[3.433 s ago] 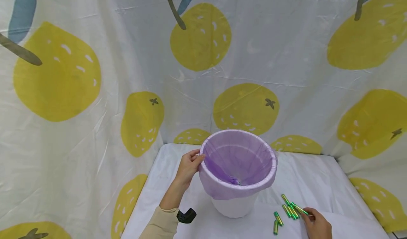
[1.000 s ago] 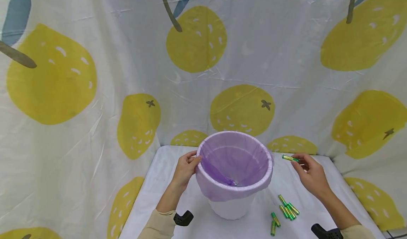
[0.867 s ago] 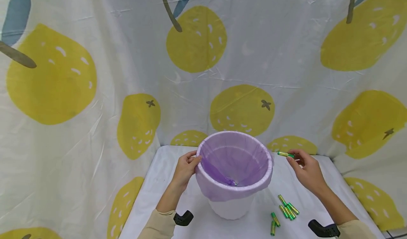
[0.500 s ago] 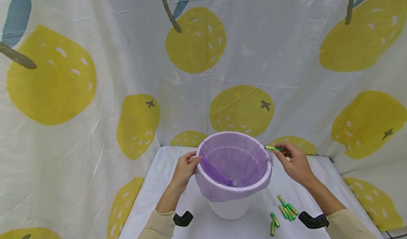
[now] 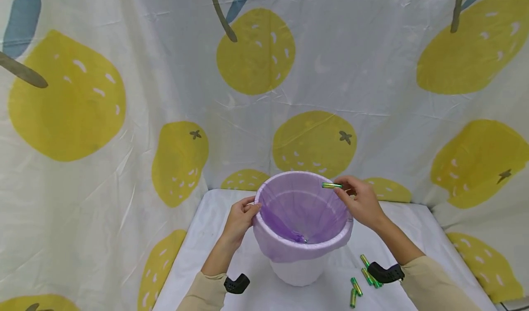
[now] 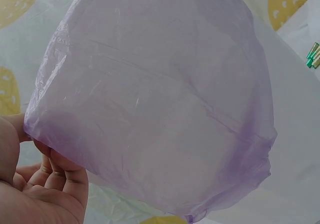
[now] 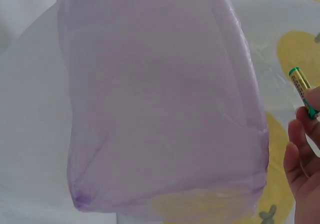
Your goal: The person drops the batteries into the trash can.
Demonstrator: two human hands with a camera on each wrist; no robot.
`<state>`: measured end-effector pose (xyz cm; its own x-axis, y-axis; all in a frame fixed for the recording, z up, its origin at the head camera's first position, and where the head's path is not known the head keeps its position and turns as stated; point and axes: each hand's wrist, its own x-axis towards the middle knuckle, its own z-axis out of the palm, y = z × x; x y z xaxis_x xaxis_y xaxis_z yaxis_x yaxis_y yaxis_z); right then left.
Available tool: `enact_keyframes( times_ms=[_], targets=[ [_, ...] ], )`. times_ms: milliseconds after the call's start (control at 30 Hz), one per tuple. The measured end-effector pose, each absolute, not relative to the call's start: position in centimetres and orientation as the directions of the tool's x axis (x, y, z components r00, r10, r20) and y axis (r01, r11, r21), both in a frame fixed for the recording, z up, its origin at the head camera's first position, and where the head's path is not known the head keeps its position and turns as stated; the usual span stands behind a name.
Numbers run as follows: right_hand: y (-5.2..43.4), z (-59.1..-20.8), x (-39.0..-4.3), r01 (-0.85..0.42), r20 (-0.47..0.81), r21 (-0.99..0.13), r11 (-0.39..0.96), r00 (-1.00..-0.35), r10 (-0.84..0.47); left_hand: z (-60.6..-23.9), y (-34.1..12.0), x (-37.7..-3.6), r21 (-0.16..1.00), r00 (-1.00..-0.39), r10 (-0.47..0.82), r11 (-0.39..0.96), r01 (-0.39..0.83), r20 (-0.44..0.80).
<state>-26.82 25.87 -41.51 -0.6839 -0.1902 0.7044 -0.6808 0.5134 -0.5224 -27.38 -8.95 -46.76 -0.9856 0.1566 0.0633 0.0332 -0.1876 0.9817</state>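
A white trash can [image 5: 298, 273] stands upright on the table, lined with a thin purple bag [image 5: 285, 255] folded down over its rim. My left hand [image 5: 239, 221] grips the rim at its left side, thumb over the edge, pinching the bag there in the left wrist view [image 6: 52, 184]. Between thumb and fingers, my right hand [image 5: 362, 204] pinches a green and gold battery [image 5: 329, 185] by one end. That battery lies level above the far right part of the can's opening. Something small and shiny sits at the bottom of the bag.
Several more green and gold batteries [image 5: 366, 276] lie on the white-covered table [image 5: 417, 237] right of the can, partly behind the right wrist's black camera [image 5: 385, 273]. Two others [image 5: 356, 287] lie closer to the can. A fruit-patterned curtain [image 5: 372, 72] hangs around the table.
My right hand has lifted one battery from the pile, carried it up and then left over the can's rim. The left hand keeps its hold on the rim.
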Motion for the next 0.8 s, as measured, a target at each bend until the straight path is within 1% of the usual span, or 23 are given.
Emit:
enact_keyframes(
  times_ms=[267,533,800],
  targets=[
    [23.8,-40.8,-27.7,-0.689,0.691,-0.509,0.515,-0.684,-0.233,-46.8,-8.9,-27.4,0.98,-0.986,0.153,-0.195,0.034,0.065],
    [22.9,-40.4,-28.2,-0.637,0.618,-0.496,0.59,-0.737,-0.275,-46.9,-8.9,-27.5,0.98,-0.986,0.154,-0.198,0.03,0.061],
    [23.1,-40.5,-28.0,-0.664,0.609,-0.474,0.578,-0.721,-0.329,-47.0,-9.1,-27.6,0.979,-0.984,0.166,-0.202,0.034,0.068]
  ],
)
